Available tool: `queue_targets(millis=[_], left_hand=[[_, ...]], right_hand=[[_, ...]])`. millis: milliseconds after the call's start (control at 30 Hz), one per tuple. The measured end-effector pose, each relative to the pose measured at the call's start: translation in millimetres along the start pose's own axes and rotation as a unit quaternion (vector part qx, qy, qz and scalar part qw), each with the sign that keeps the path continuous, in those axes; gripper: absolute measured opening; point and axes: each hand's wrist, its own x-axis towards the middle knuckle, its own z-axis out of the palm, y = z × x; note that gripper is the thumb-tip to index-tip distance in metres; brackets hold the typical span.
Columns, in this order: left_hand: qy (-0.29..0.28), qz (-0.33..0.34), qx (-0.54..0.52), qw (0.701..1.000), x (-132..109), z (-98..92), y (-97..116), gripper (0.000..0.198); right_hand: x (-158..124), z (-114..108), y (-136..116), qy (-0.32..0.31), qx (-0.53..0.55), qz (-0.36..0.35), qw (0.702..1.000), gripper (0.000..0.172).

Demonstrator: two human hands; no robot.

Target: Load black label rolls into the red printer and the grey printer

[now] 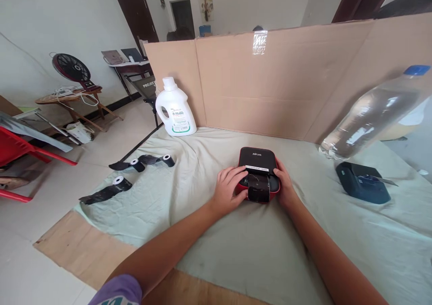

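Observation:
A black and red portable printer (258,157) sits on the cloth in front of me, a strip of black paper (259,193) hanging over its front edge. My left hand (230,185) grips its left side, with the fingertips on top beside the white label strip and the thumb near the black paper. Around the right side curls my right hand (284,181), its thumb up by the top edge and its other fingers mostly hidden. Off to the left, several small rolls lie with black strips unwound, the nearest black paper roll (122,184) among them.
A white detergent jug (176,109) stands back left against a cardboard screen (256,88). To the right are a large clear bottle (367,111) with a blue cap and a dark blue device (361,183) with scissors (374,178) on it. Pale green cloth (216,260) covers the wooden table (84,244).

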Motion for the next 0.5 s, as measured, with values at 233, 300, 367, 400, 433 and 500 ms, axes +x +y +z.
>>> queue_targets(millis=[233, 300, 367, 400, 433, 500], left_hand=[[-0.011, -0.044, -0.03, 0.999, 5.8, -5.0, 6.1, 0.047], [-0.018, -0.059, -0.031, 0.998, 6.7, -6.6, 8.0, 0.05], [-0.022, -0.066, -0.036, 0.997, 6.5, -6.7, 8.6, 0.052], [-0.022, -0.066, -0.038, 0.997, 6.1, -6.2, 8.4, 0.052], [-0.02, -0.065, -0.041, 0.997, 5.6, -5.4, 7.8, 0.051], [-0.013, -0.061, -0.048, 0.997, 4.4, -3.5, 5.7, 0.049]], right_hand=[[2.8, -5.8, 3.6, -0.008, -0.057, -0.01, 0.998, 0.062], [2.8, -5.7, 3.1, -0.014, -0.081, -0.017, 0.996, 0.064], [1.8, -5.6, 2.5, -0.012, -0.09, -0.02, 0.996, 0.065], [1.0, -5.6, 2.5, -0.008, -0.087, -0.019, 0.996, 0.064], [0.0, -5.6, 2.7, -0.004, -0.081, -0.018, 0.997, 0.062], [-1.6, -5.7, 4.1, 0.002, -0.064, -0.018, 0.998, 0.058]])
